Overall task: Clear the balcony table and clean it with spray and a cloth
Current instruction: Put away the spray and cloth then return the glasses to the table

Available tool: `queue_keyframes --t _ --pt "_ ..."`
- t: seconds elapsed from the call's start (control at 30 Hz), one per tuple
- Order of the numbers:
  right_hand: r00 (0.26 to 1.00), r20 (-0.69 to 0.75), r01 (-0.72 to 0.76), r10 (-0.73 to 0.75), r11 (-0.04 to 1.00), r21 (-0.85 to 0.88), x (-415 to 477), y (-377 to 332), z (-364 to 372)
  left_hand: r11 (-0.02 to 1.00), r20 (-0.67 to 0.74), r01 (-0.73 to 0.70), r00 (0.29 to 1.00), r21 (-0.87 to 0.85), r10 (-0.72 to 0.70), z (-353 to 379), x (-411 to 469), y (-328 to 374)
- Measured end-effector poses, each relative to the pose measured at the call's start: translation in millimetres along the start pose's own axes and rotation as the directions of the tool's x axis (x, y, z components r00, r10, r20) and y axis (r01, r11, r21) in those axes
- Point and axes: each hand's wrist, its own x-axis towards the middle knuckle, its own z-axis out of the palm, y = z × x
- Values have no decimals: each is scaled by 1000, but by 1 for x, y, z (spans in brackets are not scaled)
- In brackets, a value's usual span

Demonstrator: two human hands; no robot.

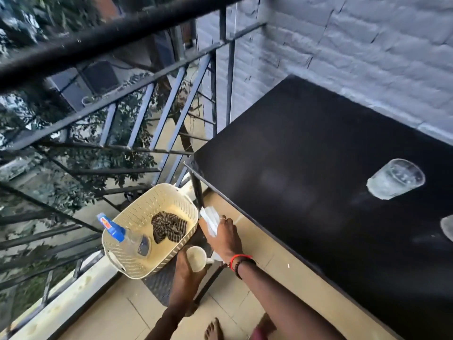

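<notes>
The black balcony table (306, 155) fills the right side. On it stands a clear glass (395, 178), and part of another pale object (447, 228) shows at the right edge. Left of the table, a cream perforated basket (137, 217) holds a clear spray bottle with a blue trigger (122, 235) and a striped dark cloth (169, 227). My left hand (187, 268) grips a white mug (197, 258) just beside the basket. My right hand (226, 238) holds white folded paper or napkins (209, 218) over the basket's near corner.
The basket rests on a dark woven seat (159, 288). A black metal railing (110, 114) runs along the left with trees beyond. A grey brick wall (355, 45) stands behind the table. The floor is beige tile (245, 310); my bare foot (214, 330) shows at the bottom.
</notes>
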Motion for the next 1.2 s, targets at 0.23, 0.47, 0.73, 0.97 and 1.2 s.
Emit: queue_keyframes --t 0.23,0.47,0.73,0.97,1.2 --pt "987 -154 63 -43 989 130 -35 -38 -63 995 1 -93 996 -22 93 -31 11 63" --pt "955 -297 74 -10 976 204 -54 -49 -138 971 12 -234 972 -40 235 -41 28 139" --pt "903 -409 -4 133 954 301 -87 -5 -225 939 114 -343 934 31 337 3 46 223" --pt "820 -493 -97 291 919 381 -119 62 -280 913 300 -407 868 -23 395 76 31 278" --pt "722 -553 -154 416 876 457 -155 140 -341 871 539 -489 722 -45 433 165 3 314"
